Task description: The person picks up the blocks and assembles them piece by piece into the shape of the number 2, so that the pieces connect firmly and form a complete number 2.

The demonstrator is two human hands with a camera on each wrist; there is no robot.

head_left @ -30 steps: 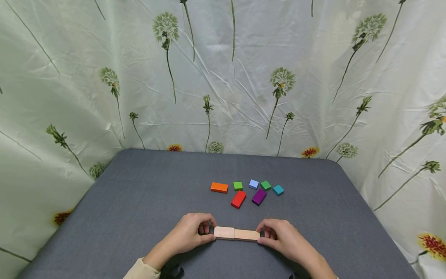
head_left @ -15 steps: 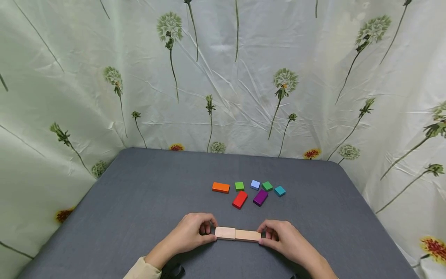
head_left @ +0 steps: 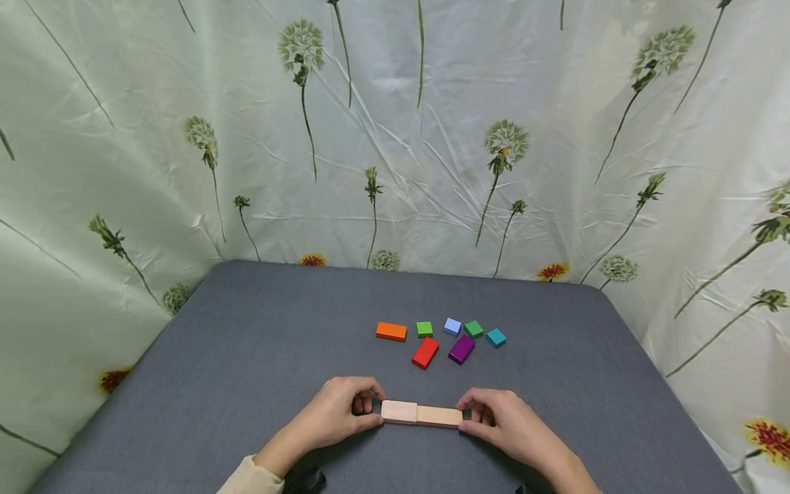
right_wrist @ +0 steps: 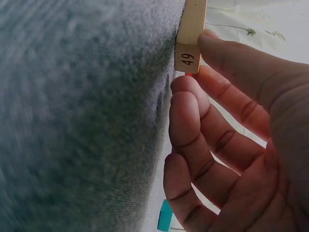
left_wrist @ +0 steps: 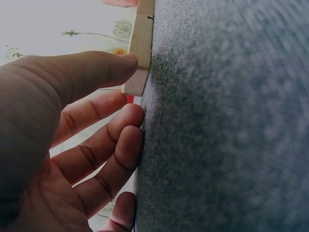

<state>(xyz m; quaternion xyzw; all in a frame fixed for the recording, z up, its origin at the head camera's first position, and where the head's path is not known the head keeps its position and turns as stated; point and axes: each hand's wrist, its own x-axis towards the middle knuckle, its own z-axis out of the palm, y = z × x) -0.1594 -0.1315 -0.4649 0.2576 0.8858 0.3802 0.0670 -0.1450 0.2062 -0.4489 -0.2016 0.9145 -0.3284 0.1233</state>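
Observation:
Two plain wooden blocks lie end to end on the grey table: a paler left block (head_left: 399, 412) and a more yellowish right block (head_left: 439, 416). My left hand (head_left: 342, 408) pinches the outer end of the left one between thumb and index finger. At the opposite end, my right hand (head_left: 506, 422) pinches the right one the same way. The left wrist view shows the thumb (left_wrist: 104, 67) along the block's near side, other fingers curled loosely below. Dark digits mark the right block's end face (right_wrist: 187, 59) in the right wrist view.
Beyond the hands lie several painted blocks: orange (head_left: 391, 332), red (head_left: 425, 353), light green (head_left: 424, 329), light blue (head_left: 452, 326), darker green (head_left: 474, 329), purple (head_left: 461, 349) and teal (head_left: 496, 337). A flower-printed curtain (head_left: 432, 171) stands behind the table (head_left: 278, 329).
The head view has shifted slightly, so everything appears a little further right. Both hands keep their grip, and the two wooden blocks stay end to end.

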